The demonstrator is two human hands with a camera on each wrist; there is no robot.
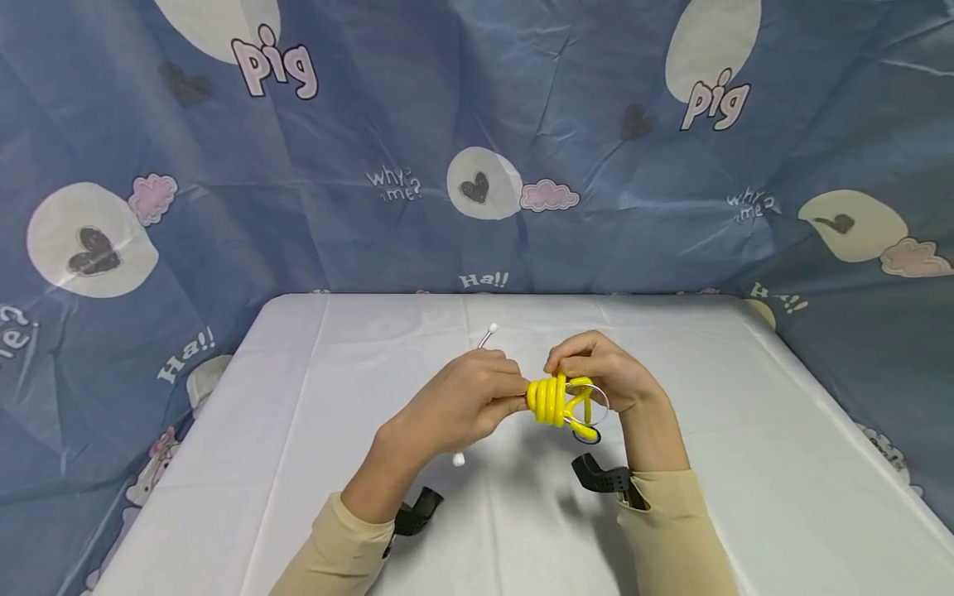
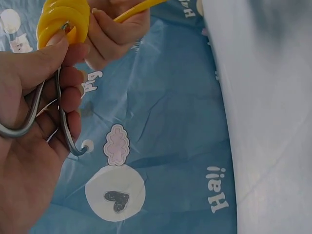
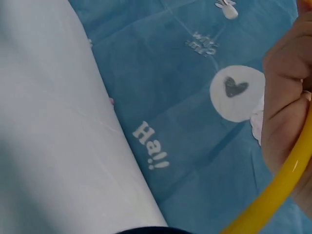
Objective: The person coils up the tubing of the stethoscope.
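Observation:
Yellow tubing (image 1: 546, 402) is wound in several snug turns, held up above the table between both hands. My left hand (image 1: 469, 401) grips bent metal rods (image 2: 62, 112) just beside the coil, thumb pressed near its end. A white-tipped rod end (image 1: 493, 329) juts past the far side of that hand, and another white tip (image 1: 458, 459) shows below it. My right hand (image 1: 607, 370) pinches the yellow tubing at the coil's far side. In the right wrist view a length of yellow tube (image 3: 287, 178) runs across that hand. A thin metal ring (image 1: 608, 406) hangs at the coil's right end.
A white cloth covers the table (image 1: 358, 356). Behind it hangs a blue patterned curtain (image 1: 417, 240), which reaches down past the table's sides. Black wrist cameras (image 1: 599, 476) sit under both forearms in beige sleeves (image 1: 674, 530).

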